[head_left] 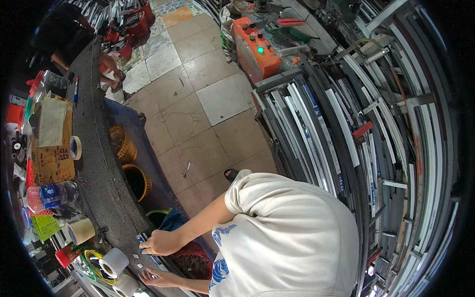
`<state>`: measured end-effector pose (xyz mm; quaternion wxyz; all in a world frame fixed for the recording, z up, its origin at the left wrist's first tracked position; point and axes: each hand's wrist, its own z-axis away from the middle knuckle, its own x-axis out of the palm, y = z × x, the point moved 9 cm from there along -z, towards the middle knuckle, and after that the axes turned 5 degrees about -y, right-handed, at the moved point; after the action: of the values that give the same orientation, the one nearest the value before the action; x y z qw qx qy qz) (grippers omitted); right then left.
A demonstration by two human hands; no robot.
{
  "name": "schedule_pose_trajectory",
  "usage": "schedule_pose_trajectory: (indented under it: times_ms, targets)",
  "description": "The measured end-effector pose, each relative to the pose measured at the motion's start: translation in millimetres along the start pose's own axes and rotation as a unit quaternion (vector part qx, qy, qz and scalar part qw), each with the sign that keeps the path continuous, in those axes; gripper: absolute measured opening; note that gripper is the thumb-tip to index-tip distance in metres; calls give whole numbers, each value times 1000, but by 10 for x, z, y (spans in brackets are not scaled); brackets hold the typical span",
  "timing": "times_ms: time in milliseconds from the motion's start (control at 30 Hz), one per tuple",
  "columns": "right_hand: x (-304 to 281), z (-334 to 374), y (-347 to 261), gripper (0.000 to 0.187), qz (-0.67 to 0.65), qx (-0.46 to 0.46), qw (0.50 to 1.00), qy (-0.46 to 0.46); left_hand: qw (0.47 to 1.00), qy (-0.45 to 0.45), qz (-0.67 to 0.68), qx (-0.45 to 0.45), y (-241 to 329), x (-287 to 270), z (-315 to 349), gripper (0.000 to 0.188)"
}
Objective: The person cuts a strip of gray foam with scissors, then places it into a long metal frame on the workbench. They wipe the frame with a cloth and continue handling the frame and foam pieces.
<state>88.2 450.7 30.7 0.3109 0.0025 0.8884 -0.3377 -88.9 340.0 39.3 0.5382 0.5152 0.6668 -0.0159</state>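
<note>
My right hand (163, 242) rests over the edge of the dark workbench (106, 180), its fingers closed on a narrow blue-and-white strip (140, 238). Below it in the picture, my left hand (157, 278) is low over the bench, fingers bent around a small pale piece (154, 276), its kind too small to tell. Two small white pieces (138, 261) lie on the bench beside my hands. A white tape roll (114, 262) stands just left of my left hand.
Along the bench lie a wide tape roll (80, 230), a clear bottle (49, 196), cardboard (52, 163) and a pen (76, 90). Yellow baskets (137, 182) and a red bin (193, 262) sit below. Metal profiles (307, 128) fill the right. Another person (59, 34) is far left.
</note>
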Motion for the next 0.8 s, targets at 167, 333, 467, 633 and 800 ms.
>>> schedule_pose_trajectory:
  times_ms: [167, 333, 467, 633, 800]
  targets:
    - [-5, 0, -19, 31, 28, -6, 1000, 3, 999, -35, 25, 16, 92, 206, -34, 46]
    - [-38, 5, -52, 29, 39, -14, 999, 24, 996, -64, 53, 22, 118, 305, -54, 46]
    - [1, -2, -45, 30, 53, -2, 999, 0, 993, -101, 53, -23, 113, 323, -31, 50]
    - [-71, 20, -38, 33, 27, 6, 999, 25, 993, -102, 51, -28, 255, 278, 48, 53]
    - [-150, 10, -62, 35, -26, 9, 999, 15, 996, -94, -7, -4, 406, 205, 108, 49]
